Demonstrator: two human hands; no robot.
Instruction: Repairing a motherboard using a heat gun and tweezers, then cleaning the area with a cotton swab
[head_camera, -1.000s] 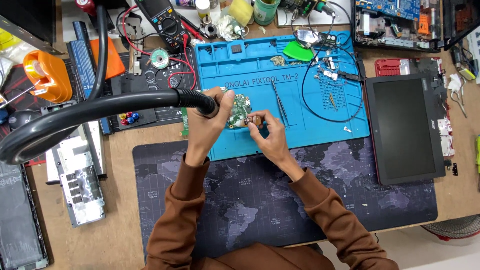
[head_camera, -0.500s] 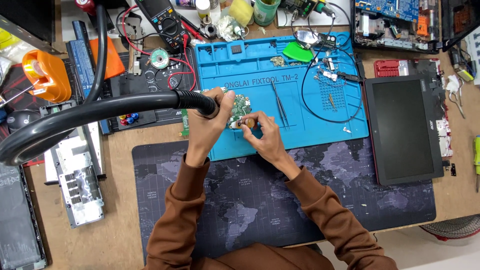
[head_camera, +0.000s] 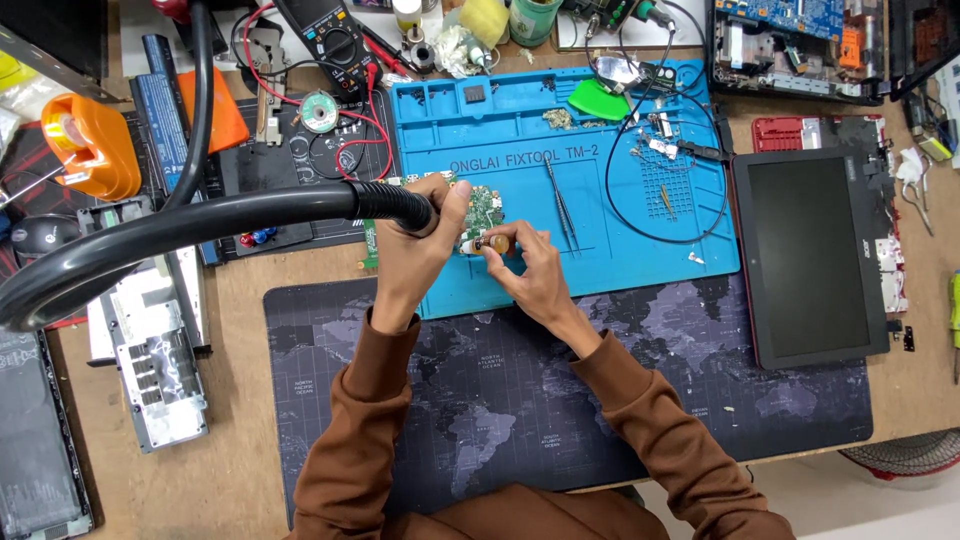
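Two hands (head_camera: 415, 245) (head_camera: 530, 270) hold hose (head_camera: 395, 205) and vial (head_camera: 492, 243).

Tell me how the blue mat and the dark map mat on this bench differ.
The blue mat is bright, with moulded compartments along its top; the dark map mat is flat and printed with a world map. The blue mat carries tweezers, a black wire loop and a green circuit board under the hands; the map mat bears only the forearms. The blue mat lies farther from the person, overlapping the map mat's far edge. Both are rectangular.
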